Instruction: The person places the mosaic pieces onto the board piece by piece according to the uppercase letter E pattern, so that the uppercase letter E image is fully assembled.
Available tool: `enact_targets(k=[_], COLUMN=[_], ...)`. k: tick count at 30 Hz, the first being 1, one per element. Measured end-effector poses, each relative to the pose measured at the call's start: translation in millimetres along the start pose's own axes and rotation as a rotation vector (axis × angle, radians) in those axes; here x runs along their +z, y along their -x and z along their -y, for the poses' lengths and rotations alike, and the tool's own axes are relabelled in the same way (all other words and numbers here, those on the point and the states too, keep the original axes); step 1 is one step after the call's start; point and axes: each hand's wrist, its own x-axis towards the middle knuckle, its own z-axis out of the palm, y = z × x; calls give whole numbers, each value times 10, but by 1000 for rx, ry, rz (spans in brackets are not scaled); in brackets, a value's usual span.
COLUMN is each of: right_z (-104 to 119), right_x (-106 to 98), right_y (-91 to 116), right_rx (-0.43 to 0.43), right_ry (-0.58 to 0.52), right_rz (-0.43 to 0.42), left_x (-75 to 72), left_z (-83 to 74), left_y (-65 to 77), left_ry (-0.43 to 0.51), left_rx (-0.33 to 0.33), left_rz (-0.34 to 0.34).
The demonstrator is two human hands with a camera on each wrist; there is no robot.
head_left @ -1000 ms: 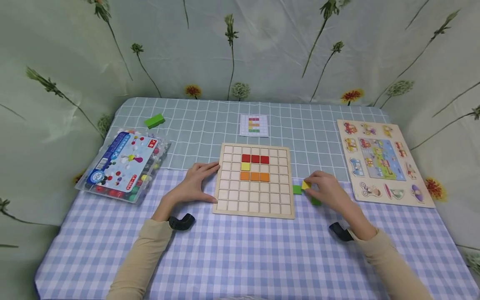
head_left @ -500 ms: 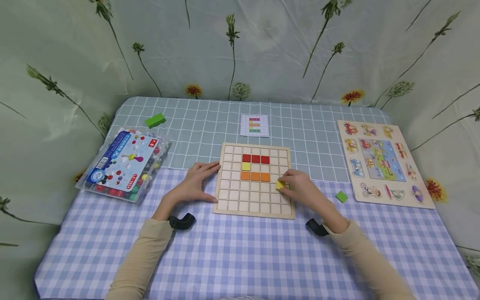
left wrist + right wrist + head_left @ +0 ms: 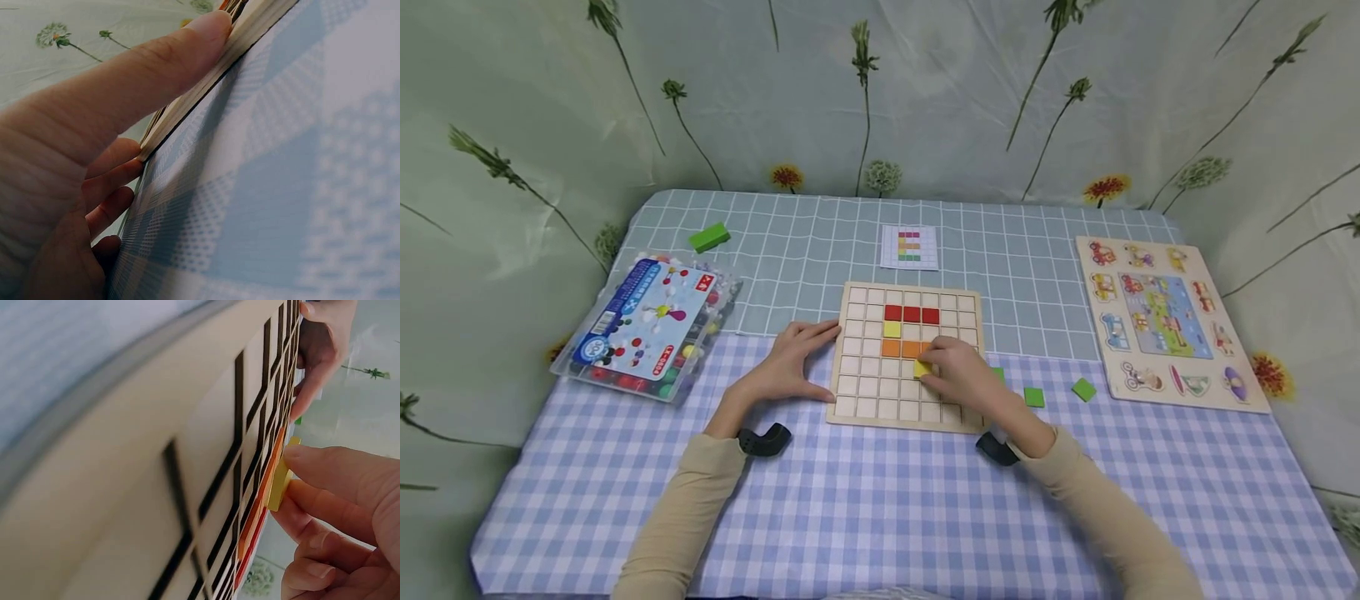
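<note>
A wooden grid board [image 3: 865, 408] lies mid-table, holding a row of red tiles [image 3: 912, 314], one yellow tile [image 3: 892, 328] and a row of orange tiles [image 3: 901, 348]. My right hand [image 3: 966, 375] pinches another yellow tile [image 3: 282, 481] between thumb and fingers, just above the board by the right end of the orange row. On the board's left side, my left hand [image 3: 790, 367] touches the edge with its thumb and extended fingers; the left wrist view shows the thumb [image 3: 181, 53] against the rim. Green tiles [image 3: 1033, 397] lie right of the board, one partly behind the right hand.
A pattern card [image 3: 909, 247] with coloured squares sits behind the board. At left are a clear plastic case [image 3: 647, 329] of coloured balls and a green block [image 3: 709, 237]. A wooden picture puzzle [image 3: 1172, 325] lies at right.
My right hand has carried the yellow tile leftward from beside the green tiles to over the board, uncovering green tiles on the cloth. The left hand stays at the board's edge.
</note>
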Motion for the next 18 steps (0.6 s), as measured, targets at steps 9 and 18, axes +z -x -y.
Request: enact_targets(k=[9,18], right_z=[158,259], right_x=[50,149], right_y=[-126,-225], right_rx=[7,9], right_ry=[20,90], right_rz=[40,68], left_x=[-17,4], left_z=[-12,7], left_y=[13,-6], left_ry=[7,-4], left_rx=[10,14], left_rz=[-5,-7])
